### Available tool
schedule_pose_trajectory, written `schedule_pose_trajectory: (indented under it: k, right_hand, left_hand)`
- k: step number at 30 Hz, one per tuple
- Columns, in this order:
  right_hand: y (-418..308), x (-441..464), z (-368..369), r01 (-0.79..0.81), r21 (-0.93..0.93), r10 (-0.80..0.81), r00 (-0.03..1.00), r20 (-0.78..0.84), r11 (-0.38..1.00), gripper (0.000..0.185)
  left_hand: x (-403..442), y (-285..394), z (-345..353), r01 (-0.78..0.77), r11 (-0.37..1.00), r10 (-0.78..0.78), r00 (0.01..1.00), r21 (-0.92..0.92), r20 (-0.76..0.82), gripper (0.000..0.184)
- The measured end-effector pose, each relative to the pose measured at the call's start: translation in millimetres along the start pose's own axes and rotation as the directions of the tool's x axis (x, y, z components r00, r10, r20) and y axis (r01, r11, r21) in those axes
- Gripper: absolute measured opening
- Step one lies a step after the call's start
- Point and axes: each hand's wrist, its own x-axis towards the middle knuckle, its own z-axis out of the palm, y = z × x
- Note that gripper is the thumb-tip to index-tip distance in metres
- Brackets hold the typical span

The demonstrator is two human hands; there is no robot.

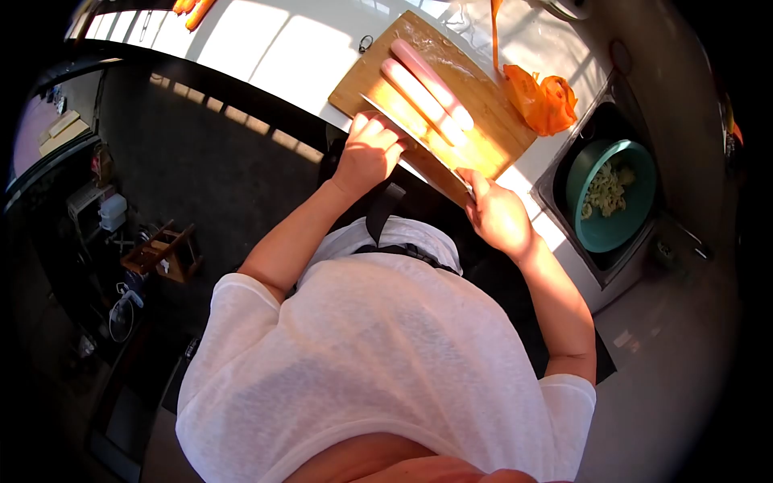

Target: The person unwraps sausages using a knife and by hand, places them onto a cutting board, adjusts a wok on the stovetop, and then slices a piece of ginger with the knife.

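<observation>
A wooden cutting board (491,105) lies at the counter's front edge, with two pink sausages (423,92) side by side on it. My right hand (499,213) is closed round the handle of a knife (427,157), whose blade points up and left along the board's near side. At the board's near left edge is my left hand (370,153), fingers bent and close to the blade. Whether anything is under those fingers is hidden. Clear crumpled wrap lies on the board's far part.
An orange plastic bag (543,101) sits right of the board. Farther right, a green basin (578,201) with pale chopped pieces stands in the sink (600,270). Orange carrots (197,12) lie at the counter's far left. A wooden stool (173,253) stands on the floor at left.
</observation>
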Motion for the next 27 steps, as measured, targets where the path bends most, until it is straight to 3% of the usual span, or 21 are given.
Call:
schedule_pose_trajectory:
  k: [1,6,9,13,15,19,21,24,27]
  right_hand:
    - [4,14,14,0.038,-0.010,-0.039,0.998,-0.054,0.999,0.038]
    - [5,9,15,0.090,-0.015,-0.091,0.986,-0.140,0.996,0.039]
    - [1,-13,0,0.057,-0.013,-0.058,0.993,-0.102,0.998,0.043]
    - [4,-1,1,-0.005,0.020,0.005,1.000,-0.007,1.000,0.039]
    - [3,27,17,0.026,-0.046,-0.027,1.000,-0.009,0.999,0.035]
    - [-2,24,13,0.039,-0.045,-0.042,0.997,-0.070,0.998,0.033]
    - [1,7,6,0.082,-0.051,-0.087,0.991,-0.100,0.995,0.034]
    - [-2,-9,-10,-0.023,0.030,0.022,0.999,0.037,0.999,0.036]
    - [-4,13,-2,-0.044,-0.030,0.046,0.995,0.092,0.999,0.035]
  left_hand:
    - [0,1,-2,-0.006,0.999,0.004,0.997,0.036,0.074,0.004]
    - [-4,-2,3,-0.010,1.000,0.010,1.000,0.019,-0.007,0.004]
    - [-7,-3,4,0.041,0.999,-0.041,0.999,-0.006,-0.005,0.022]
    - [-7,-4,2,0.046,0.999,-0.046,0.999,0.017,-0.005,0.020]
    - [-6,1,-5,0.102,0.993,-0.111,0.971,0.054,0.210,0.019]
    - [-11,1,0,0.097,0.995,-0.101,0.981,0.035,0.166,0.020]
    - [-7,0,0,0.072,0.997,-0.072,0.997,0.010,0.019,0.020]
    - [-7,0,1,0.077,0.997,-0.077,0.997,0.005,0.029,0.021]
    - [-7,0,-2,0.094,0.996,-0.095,0.993,0.009,0.066,0.017]
